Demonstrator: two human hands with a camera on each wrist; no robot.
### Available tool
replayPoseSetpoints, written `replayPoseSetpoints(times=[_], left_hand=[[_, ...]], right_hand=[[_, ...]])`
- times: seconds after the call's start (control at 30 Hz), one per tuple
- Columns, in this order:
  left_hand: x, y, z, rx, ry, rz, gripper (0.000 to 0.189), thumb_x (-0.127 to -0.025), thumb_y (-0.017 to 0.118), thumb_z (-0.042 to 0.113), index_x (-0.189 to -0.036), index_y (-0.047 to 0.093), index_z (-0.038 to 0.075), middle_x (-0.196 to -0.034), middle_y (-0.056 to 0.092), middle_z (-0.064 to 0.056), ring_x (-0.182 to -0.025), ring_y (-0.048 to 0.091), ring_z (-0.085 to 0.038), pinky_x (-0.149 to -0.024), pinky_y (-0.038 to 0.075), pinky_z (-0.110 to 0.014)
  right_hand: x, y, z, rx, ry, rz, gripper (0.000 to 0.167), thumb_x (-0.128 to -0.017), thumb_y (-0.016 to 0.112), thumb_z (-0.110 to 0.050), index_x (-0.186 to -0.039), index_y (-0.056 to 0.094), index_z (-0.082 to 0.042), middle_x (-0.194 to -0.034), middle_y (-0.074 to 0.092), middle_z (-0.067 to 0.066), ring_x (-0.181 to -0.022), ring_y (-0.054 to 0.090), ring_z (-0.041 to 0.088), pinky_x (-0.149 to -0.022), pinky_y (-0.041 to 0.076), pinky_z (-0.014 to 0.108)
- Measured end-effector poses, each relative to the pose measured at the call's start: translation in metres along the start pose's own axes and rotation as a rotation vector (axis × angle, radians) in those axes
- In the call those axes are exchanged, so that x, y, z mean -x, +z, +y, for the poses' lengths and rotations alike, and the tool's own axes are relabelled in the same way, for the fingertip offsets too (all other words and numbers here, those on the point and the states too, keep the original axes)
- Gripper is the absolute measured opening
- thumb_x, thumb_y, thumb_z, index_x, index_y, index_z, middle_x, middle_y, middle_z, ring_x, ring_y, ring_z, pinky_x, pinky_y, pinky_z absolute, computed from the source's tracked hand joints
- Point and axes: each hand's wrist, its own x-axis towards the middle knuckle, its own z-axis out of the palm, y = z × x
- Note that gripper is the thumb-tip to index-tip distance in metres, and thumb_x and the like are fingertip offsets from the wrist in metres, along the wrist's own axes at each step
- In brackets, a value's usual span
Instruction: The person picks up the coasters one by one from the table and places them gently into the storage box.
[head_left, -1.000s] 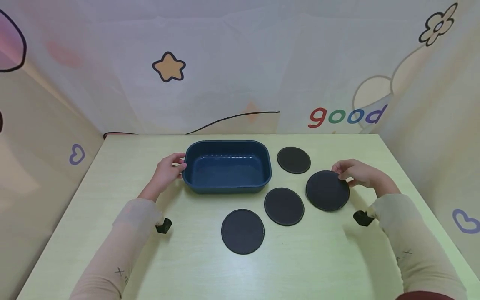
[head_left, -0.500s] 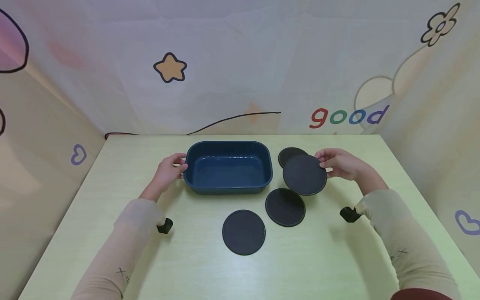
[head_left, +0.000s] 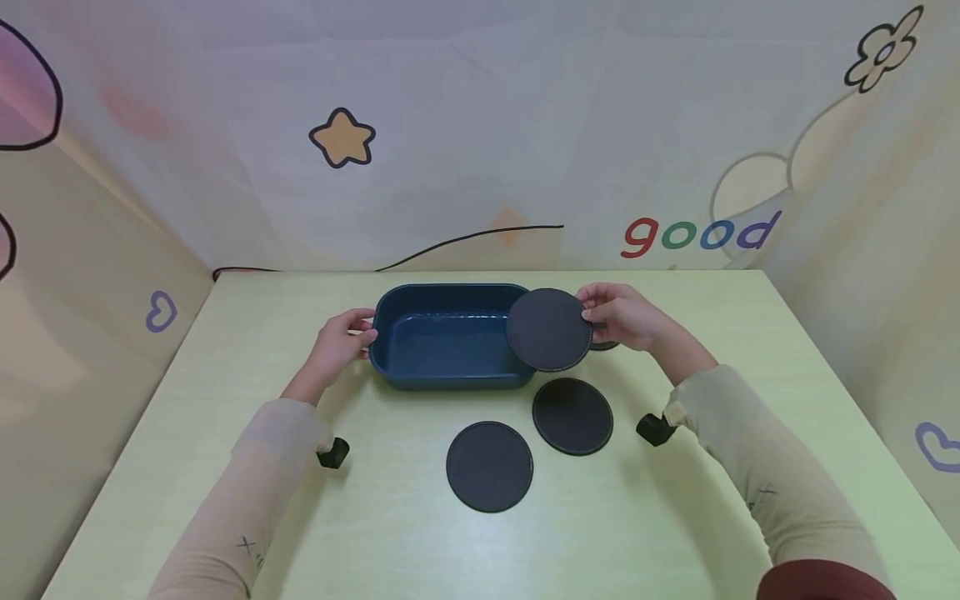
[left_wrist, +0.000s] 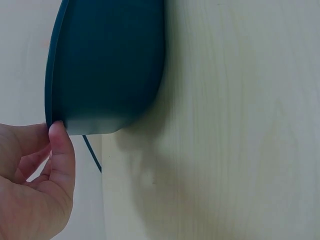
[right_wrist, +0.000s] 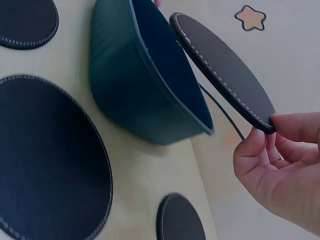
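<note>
Now your right hand (head_left: 618,317) has carried its pinched coaster (head_left: 550,330) leftward, over the right end of the blue dish (head_left: 435,381), whose left rim your left hand (head_left: 337,343) still pinches. That coaster is round, black, tilted and pale-stitched around its edge. Three similar discs (head_left: 490,467) lie on the light wooden table (head_left: 375,533), before a cartoon-printed backdrop (head_left: 465,125) bearing the word "good".

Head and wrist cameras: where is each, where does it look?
Head: on the head, looking forward and down at the blue tray and black discs; left hand, right hand and sleeves show.
Left wrist: on that wrist, facing the blue tray; left hand shows.
Right wrist: on that wrist, facing the held disc; right hand shows.
Wrist views share the blue tray.
</note>
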Motion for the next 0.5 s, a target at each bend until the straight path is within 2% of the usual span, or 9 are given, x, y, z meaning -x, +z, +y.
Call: replayPoseSetpoints(times=[0.37,0.5], left_hand=[[-0.001,0.000,0.001,-0.002,-0.019,0.004,0.040,-0.090,0.048,0.007,-0.129,0.042,0.005,-0.107,0.046,-0.015,-0.080,0.049,-0.017,-0.058,0.048,-0.014],[-0.001,0.000,0.002,0.006,-0.021,0.003,0.040,-0.089,0.048,0.007,-0.129,0.042,0.005,-0.105,0.046,-0.014,-0.076,0.050,-0.014,-0.058,0.048,-0.014]], right_hand=[[-0.027,0.040,0.003,-0.087,-0.008,0.043,0.014,-0.088,0.041,0.004,-0.100,0.044,-0.004,-0.076,0.049,-0.001,-0.057,0.049,0.011,-0.055,0.044,0.023],[-0.035,0.053,0.004,-0.113,0.006,0.071,0.015,-0.088,0.041,0.004,-0.099,0.045,-0.006,-0.075,0.045,-0.001,-0.059,0.047,0.011,-0.055,0.045,0.023]])
